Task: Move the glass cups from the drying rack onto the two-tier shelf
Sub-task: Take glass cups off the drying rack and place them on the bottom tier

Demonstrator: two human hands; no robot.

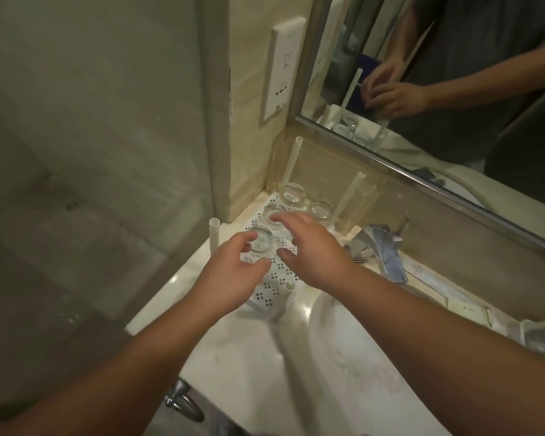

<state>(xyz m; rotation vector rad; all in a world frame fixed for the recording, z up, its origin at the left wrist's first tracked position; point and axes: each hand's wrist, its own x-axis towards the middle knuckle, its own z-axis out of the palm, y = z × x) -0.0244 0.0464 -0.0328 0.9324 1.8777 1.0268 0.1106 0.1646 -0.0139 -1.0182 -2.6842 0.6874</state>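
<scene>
Both forearms reach over the marble counter to the perforated white shelf in its back-left corner. Left hand pinches, apparently, a glass cup; right hand hovers spread above another cup.

I see the shelf sitting on the counter in the corner, mirror behind it, basin to its right. Four cups stand on its perforated top: one nearest me, one behind that, one farthest back, one at right. The tap lies right of the shelf. The outlet plate is on the wall above.
</scene>
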